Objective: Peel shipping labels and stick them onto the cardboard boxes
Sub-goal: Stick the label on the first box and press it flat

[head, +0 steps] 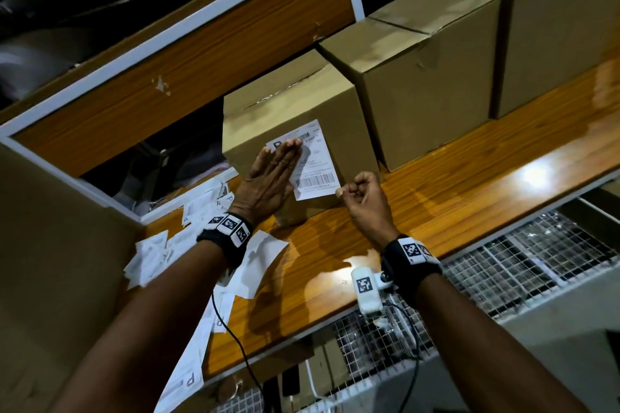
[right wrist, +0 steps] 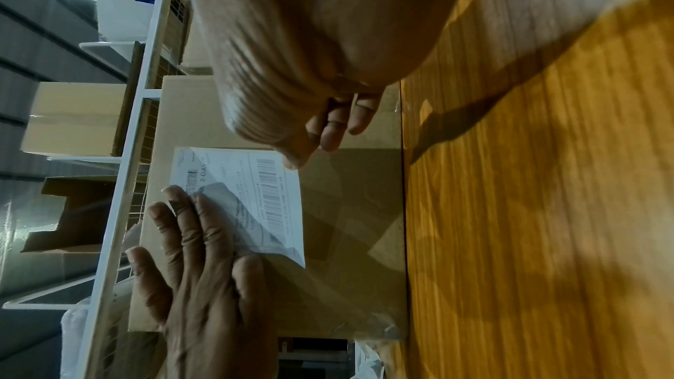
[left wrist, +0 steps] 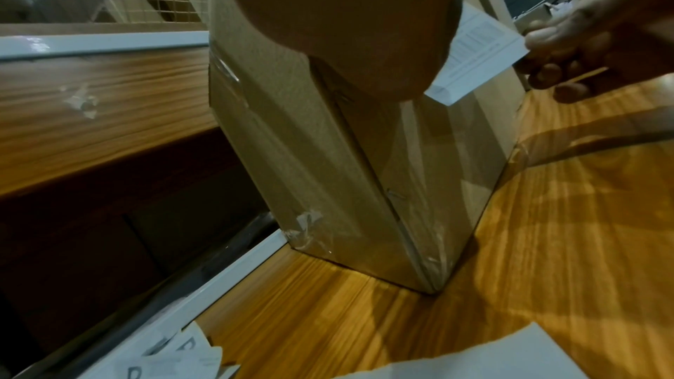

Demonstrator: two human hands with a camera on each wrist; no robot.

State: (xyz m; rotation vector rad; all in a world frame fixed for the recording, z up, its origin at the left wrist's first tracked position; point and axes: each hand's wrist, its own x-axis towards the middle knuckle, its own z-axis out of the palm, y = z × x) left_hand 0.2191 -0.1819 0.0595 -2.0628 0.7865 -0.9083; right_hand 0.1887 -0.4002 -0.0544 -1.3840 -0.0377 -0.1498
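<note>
A brown cardboard box (head: 295,100) stands on the wooden shelf (head: 453,188). A white shipping label (head: 313,174) with a barcode lies against its front face. My left hand (head: 285,154) presses flat on the label's left part, fingers straight. My right hand (head: 345,191) is curled and pinches the label's lower right corner. In the left wrist view that end of the label (left wrist: 477,48) stands off the box (left wrist: 328,169), held by the right hand (left wrist: 547,51). The right wrist view shows the label (right wrist: 277,183), the flat left hand (right wrist: 197,255) and the box (right wrist: 346,212).
Two more cardboard boxes (head: 422,87) (head: 557,30) stand in a row to the right. Loose labels and backing sheets (head: 188,231) are piled on the shelf's left end. A large cardboard panel (head: 60,278) rises at the left. Wire mesh (head: 503,265) lies below the shelf's front edge.
</note>
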